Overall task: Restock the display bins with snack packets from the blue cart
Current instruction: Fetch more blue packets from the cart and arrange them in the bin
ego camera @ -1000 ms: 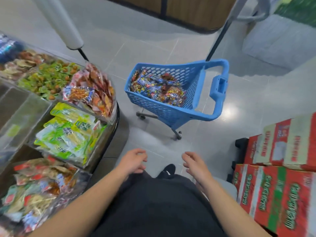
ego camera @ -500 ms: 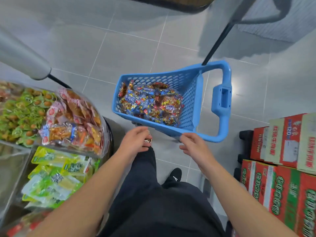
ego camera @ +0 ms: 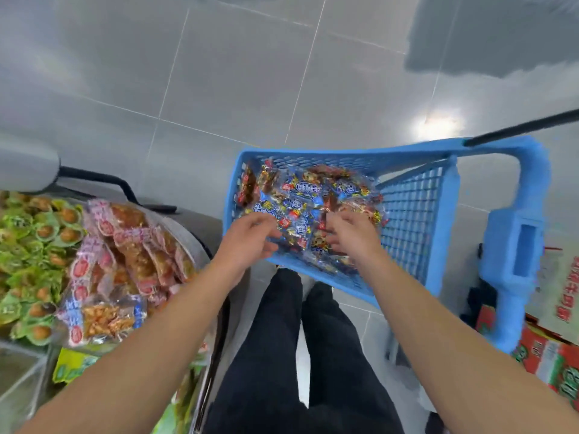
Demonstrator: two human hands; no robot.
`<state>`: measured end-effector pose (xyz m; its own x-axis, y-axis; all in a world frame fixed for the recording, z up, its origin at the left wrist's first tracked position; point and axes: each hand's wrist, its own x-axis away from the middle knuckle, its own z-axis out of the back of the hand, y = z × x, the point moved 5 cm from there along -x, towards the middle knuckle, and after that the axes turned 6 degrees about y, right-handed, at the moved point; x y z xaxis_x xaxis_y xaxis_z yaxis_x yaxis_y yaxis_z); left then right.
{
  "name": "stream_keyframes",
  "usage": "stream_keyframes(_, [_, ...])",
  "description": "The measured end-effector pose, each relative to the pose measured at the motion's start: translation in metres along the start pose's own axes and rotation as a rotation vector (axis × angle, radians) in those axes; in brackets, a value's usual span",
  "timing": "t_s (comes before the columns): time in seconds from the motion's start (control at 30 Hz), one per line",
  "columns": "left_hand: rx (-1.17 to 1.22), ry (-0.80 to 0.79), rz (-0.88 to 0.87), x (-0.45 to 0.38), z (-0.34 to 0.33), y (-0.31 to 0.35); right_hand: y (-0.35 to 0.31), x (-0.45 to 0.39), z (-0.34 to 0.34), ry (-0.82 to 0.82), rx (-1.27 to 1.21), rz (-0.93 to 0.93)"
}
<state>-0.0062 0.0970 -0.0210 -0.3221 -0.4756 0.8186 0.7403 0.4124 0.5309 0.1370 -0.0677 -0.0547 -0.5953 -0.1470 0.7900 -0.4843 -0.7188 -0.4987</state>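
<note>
Blue mesh plastic forms the cart (ego camera: 416, 214), which stands on grey floor tiles (ego camera: 250, 89) just ahead of the person's legs, and the packets (ego camera: 310, 195) lie heaped in its basket, a glossy jumble of blue, red and gold wrappers. Both hands are down among them. The left hand (ego camera: 247, 239) reaches over the near rim with fingers bent onto the pile's near-left edge; the right hand (ego camera: 351, 233) sits deeper, fingers curled down into the wrappers. Motion blur hides the fingertips, so I cannot tell whether either hand has closed on a packet or merely touches the heap. By my reading this is the gathering step: scooping up a load, with nothing yet lifted clear. The next move, I judge, calls for drawing the hands together under a bunch of packets, raising them over the rim without snagging the mesh, and swinging left to the bins (ego camera: 103, 264). The slick wrappers would likely slide, so a cupped two-handed hold seems wiser than a pinch. The bins sit close by on the left, just beside the cart: one with pink-and-orange packs piled high against a clear wall, one beyond it with green packs, and a lower one holding yellow-green bags. Red and green cartons (ego camera: 545, 355) are stacked at the right, past the cart's handle (ego camera: 517, 252).
</note>
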Motion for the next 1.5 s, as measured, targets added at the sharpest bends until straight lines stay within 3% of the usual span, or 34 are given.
stream_keyframes(0.27, [0.01, 0.022, 0.059, -0.058, -0.005, -0.014, -0.007, -0.088, -0.048, 0.092, -0.035, -0.122])
stream_keyframes(0.57, [0.03, 0.064, 0.054, -0.069, -0.02, -0.007, 0.003, -0.098, -0.057, -0.029, -0.032, -0.223])
stream_keyframes(0.67, [0.049, 0.088, 0.06, -0.067, -0.018, -0.007, 0.01, -0.09, -0.052, -0.106, -0.23, -0.245])
stream_keyframes(0.73, [0.074, 0.098, 0.063, -0.065, -0.017, -0.007, 0.014, -0.073, -0.034, -0.091, -0.185, -0.172])
stream_keyframes(0.83, [0.122, 0.138, 0.043, -0.06, -0.019, -0.005, 0.012, -0.047, 0.007, 0.01, 0.208, 0.188])
stream_keyframes(0.9, [0.137, 0.159, -0.026, -0.056, -0.023, 0.0, 0.009, -0.036, 0.028, -0.038, 0.392, 0.35])
stream_keyframes(0.97, [0.037, 0.115, -0.171, -0.055, -0.031, 0.008, 0.001, -0.03, 0.036, -0.183, 0.469, 0.391])
stream_keyframes(1.03, [-0.14, -0.038, -0.29, -0.054, -0.044, 0.016, -0.007, -0.031, 0.034, -0.308, 0.45, 0.387])
stream_keyframes(1.13, [-0.384, -0.286, -0.305, -0.054, -0.064, 0.016, -0.024, -0.041, 0.031, -0.321, 0.346, 0.41])
stream_keyframes(1.2, [-0.389, -0.269, -0.244, -0.057, -0.067, 0.014, -0.028, -0.052, 0.028, -0.34, 0.305, 0.415])
stream_keyframes(1.27, [-0.363, -0.187, -0.227, -0.063, -0.061, 0.014, -0.023, -0.06, 0.024, -0.323, 0.22, 0.344])
stream_keyframes(1.33, [-0.353, -0.098, -0.247, -0.069, -0.053, 0.012, -0.01, -0.073, 0.029, -0.13, 0.064, 0.179])
stream_keyframes(1.4, [-0.2, -0.013, -0.199, -0.074, -0.042, 0.004, 0.009, -0.086, 0.035, 0.075, -0.116, -0.066])
stream_keyframes(1.5, [0.089, 0.078, -0.04, -0.076, -0.028, -0.015, 0.023, -0.103, 0.029, 0.151, -0.308, -0.344])
